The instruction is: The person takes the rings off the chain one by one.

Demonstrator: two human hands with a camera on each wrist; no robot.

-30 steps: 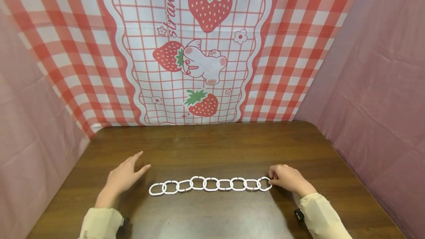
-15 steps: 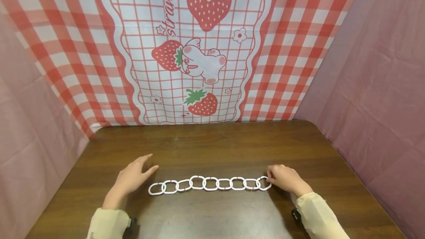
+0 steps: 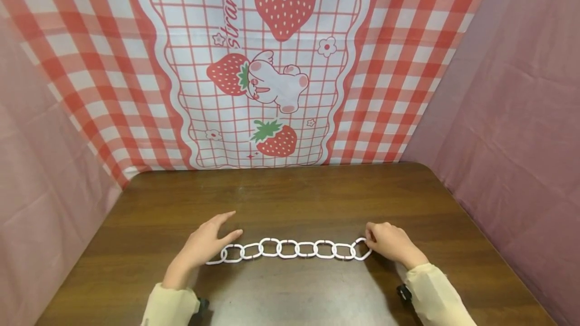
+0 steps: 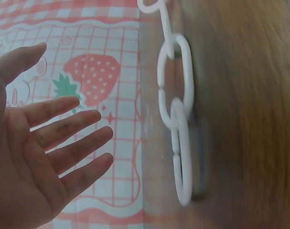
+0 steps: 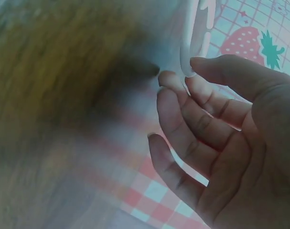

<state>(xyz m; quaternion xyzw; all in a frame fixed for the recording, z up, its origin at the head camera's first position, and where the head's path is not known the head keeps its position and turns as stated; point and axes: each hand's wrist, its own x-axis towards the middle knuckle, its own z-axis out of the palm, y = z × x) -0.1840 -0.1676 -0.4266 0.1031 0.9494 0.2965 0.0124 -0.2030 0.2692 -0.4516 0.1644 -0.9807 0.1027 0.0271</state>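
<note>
A white plastic chain (image 3: pixel 287 249) of several oval links lies stretched from left to right across the brown table. My right hand (image 3: pixel 393 243) pinches its right end link (image 5: pixel 186 40) between thumb and fingertips, as the right wrist view shows. My left hand (image 3: pixel 203 243) hovers over the left end of the chain, fingers spread and thumb apart, and partly covers the last link in the head view. In the left wrist view that end link (image 4: pixel 181 162) lies beside the open palm, with nothing in the fingers.
The wooden table (image 3: pixel 290 200) has a rounded far edge, against which hangs a red and white checked cloth (image 3: pixel 389 64) with strawberry prints. Pink curtains (image 3: pixel 521 140) close off both sides. Each sleeve has a dark device (image 3: pixel 404 293) at the wrist.
My left hand has moved right, from beside the chain to over its left end link. My right hand keeps its pinch on the other end, and the chain has barely moved.
</note>
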